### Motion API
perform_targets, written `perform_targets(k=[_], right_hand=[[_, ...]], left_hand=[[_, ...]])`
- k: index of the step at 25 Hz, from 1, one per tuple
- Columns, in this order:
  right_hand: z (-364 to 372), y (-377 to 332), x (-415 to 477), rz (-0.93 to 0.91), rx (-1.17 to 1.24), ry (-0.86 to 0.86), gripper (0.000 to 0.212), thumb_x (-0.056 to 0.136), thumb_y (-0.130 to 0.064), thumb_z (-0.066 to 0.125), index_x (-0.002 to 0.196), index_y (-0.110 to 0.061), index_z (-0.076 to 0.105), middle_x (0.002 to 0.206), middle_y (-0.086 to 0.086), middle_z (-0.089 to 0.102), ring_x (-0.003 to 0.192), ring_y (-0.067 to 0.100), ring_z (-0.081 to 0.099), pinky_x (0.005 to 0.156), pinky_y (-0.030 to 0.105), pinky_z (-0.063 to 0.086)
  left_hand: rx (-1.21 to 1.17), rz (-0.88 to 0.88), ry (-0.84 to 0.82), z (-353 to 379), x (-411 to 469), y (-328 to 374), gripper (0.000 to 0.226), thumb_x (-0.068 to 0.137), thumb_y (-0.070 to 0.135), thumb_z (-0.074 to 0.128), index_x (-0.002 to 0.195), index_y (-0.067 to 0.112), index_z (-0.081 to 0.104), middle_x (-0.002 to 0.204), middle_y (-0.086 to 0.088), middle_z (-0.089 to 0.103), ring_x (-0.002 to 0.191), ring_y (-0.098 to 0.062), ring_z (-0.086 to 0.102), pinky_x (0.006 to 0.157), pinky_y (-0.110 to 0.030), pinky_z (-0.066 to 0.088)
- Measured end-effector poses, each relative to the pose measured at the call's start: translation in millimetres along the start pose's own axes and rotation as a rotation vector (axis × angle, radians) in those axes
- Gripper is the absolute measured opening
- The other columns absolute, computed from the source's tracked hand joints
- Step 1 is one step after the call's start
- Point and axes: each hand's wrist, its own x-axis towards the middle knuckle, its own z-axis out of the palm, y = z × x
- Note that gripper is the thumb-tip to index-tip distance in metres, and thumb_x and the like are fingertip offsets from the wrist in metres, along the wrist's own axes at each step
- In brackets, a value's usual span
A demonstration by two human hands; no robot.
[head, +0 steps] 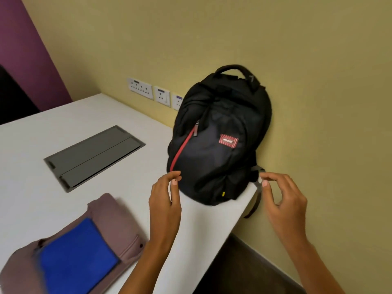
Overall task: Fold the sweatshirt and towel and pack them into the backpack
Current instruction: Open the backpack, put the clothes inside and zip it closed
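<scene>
A black backpack (218, 141) with a red zip line stands upright against the yellow wall, at the table's right corner, with its zips closed. My left hand (165, 198) hovers just off its lower left side, fingers loosely curled and holding nothing. My right hand (282, 198) is at its lower right, by a grey strap (257, 188) that hangs over the table edge; its fingers are loosely curled and hold nothing. A folded mauve sweatshirt (118, 221) lies at the lower left with a folded blue towel (78, 255) on top.
The white table (131, 115) has a grey flip-lid cable box (95, 155) set into it. Wall sockets (152, 91) sit behind the backpack. The table's right edge drops to a dark floor (244, 270). A dark object is at the far left.
</scene>
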Motion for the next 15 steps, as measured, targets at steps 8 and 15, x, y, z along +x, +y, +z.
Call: perform_targets(k=[8, 15], right_hand=[[-39, 75, 89, -0.187, 0.008, -0.036, 0.026, 0.093, -0.021, 0.048, 0.103, -0.007, 0.067, 0.097, 0.002, 0.066, 0.088, 0.011, 0.061, 0.081, 0.003, 0.039], [-21, 87, 144, -0.265, 0.1, 0.001, 0.021, 0.092, -0.013, 0.051, 0.101, -0.006, 0.068, 0.095, 0.001, 0.066, 0.087, 0.008, 0.06, 0.082, 0.003, 0.038]], left_hand=[[-0.022, 0.122, 0.021, 107, 29, 59, 0.027, 0.098, 0.029, 0.038, 0.109, 0.024, 0.062, 0.103, 0.015, 0.063, 0.104, -0.004, 0.057, 0.088, -0.009, 0.041], [0.021, 0.158, 0.047, 137, 70, 81, 0.021, 0.1, 0.026, 0.04, 0.106, 0.03, 0.059, 0.102, 0.023, 0.06, 0.105, -0.002, 0.054, 0.088, -0.008, 0.038]])
